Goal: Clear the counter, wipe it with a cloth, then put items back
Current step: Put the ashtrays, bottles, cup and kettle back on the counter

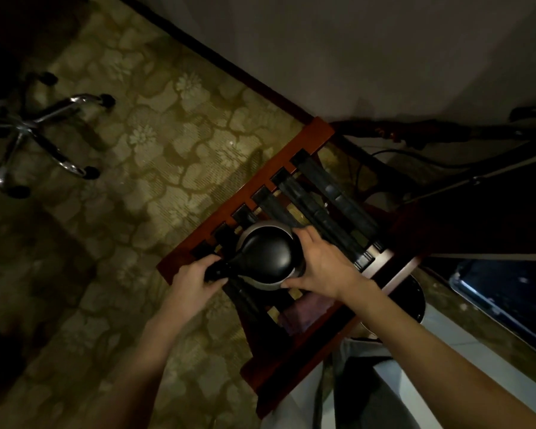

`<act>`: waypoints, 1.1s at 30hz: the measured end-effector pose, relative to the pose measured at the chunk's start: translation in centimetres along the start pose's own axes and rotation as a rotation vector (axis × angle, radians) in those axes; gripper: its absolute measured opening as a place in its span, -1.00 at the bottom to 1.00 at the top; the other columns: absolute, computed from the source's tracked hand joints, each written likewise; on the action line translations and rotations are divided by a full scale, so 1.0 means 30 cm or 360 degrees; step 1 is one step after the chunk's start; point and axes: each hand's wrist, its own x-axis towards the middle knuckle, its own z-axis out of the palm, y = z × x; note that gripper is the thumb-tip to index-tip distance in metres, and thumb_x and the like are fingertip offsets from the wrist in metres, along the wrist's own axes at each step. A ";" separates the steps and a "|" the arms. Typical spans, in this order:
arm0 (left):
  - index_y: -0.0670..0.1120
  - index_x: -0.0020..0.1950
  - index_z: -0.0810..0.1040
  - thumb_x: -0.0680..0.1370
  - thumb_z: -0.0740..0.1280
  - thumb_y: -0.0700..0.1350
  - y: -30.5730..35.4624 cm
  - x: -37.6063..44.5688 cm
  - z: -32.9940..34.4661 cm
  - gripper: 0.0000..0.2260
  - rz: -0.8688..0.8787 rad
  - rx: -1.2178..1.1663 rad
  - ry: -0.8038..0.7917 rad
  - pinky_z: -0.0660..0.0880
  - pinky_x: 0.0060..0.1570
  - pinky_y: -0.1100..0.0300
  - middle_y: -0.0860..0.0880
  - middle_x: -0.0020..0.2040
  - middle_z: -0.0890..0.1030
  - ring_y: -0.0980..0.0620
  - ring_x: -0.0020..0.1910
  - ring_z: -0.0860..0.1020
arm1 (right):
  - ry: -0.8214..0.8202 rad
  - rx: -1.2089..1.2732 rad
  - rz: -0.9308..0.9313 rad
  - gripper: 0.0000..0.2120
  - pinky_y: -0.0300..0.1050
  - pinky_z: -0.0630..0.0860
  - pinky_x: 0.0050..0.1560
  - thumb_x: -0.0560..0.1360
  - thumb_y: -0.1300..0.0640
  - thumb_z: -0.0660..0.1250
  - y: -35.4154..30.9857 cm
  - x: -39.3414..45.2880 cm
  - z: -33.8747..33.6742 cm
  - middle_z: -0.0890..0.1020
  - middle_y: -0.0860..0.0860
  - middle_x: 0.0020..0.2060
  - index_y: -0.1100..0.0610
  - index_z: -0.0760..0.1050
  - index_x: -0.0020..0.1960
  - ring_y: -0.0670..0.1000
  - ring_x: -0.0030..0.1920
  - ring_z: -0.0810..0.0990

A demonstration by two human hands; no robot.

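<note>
My left hand (198, 275) grips the kettle (268, 255) handle; my right hand's (321, 263) fingers curl around its body, centre frame, over the slatted rack (251, 199).

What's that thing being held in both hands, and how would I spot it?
Find the red wooden slatted rack beside the patterned carpet. Over its near end sits a kettle; the left hand grips its handle and the right hand cups its side. It is the only round, glossy black thing with a silver rim there.
</note>
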 end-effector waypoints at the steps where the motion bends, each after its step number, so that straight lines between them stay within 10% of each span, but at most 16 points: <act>1: -0.04 0.22 0.55 0.46 0.46 -0.09 0.037 -0.004 -0.033 -0.66 0.0037 -0.0011 -0.0012 0.55 0.13 0.00 0.03 0.05 0.65 0.06 0.08 0.61 | 0.0038 0.0011 -0.0012 0.01 0.04 0.47 0.21 0.24 -0.22 0.55 -0.008 -0.023 -0.042 0.29 0.03 0.30 0.13 0.13 0.48 0.15 0.23 0.47; 7: 0.08 0.16 0.51 0.47 0.43 -0.07 0.309 -0.053 -0.288 -0.71 0.0255 -0.0135 0.0045 0.57 0.06 0.11 0.16 -0.03 0.63 0.17 -0.01 0.63 | 0.0271 -0.0013 -0.0119 -0.01 -0.01 0.47 0.21 0.26 -0.28 0.50 -0.092 -0.162 -0.341 0.31 0.02 0.27 0.12 0.14 0.48 0.06 0.22 0.46; 12: 0.19 0.14 0.46 0.49 0.41 -0.04 0.570 -0.138 -0.500 -0.72 0.0408 0.0077 0.0150 0.40 -0.23 0.56 0.24 -0.15 0.55 0.43 -0.23 0.53 | 0.0546 -0.0089 -0.0185 -0.02 -0.15 0.44 0.15 0.23 -0.33 0.48 -0.175 -0.325 -0.589 0.37 -0.03 0.22 0.10 0.19 0.46 -0.01 0.18 0.47; 25: 0.08 0.23 0.54 0.31 0.25 0.33 1.154 -0.498 -0.879 -0.42 0.1115 0.0427 0.0444 0.59 -0.18 0.12 0.17 -0.03 0.63 0.19 -0.25 0.62 | 0.1132 -0.0263 -0.0171 -0.05 -0.04 0.52 0.06 0.10 -0.56 0.28 -0.357 -0.913 -1.087 0.54 -0.06 0.00 0.05 0.44 0.27 -0.04 0.01 0.54; 33: 0.08 0.26 0.52 0.35 0.29 0.24 1.519 -0.614 -0.876 -0.48 0.1481 0.0434 0.0362 0.46 -0.32 0.40 0.18 0.00 0.62 0.29 -0.35 0.57 | 0.1478 -0.0223 -0.0073 -0.08 -0.16 0.49 0.10 0.13 -0.47 0.34 -0.315 -1.295 -1.242 0.58 -0.06 0.09 0.07 0.46 0.33 -0.08 0.09 0.55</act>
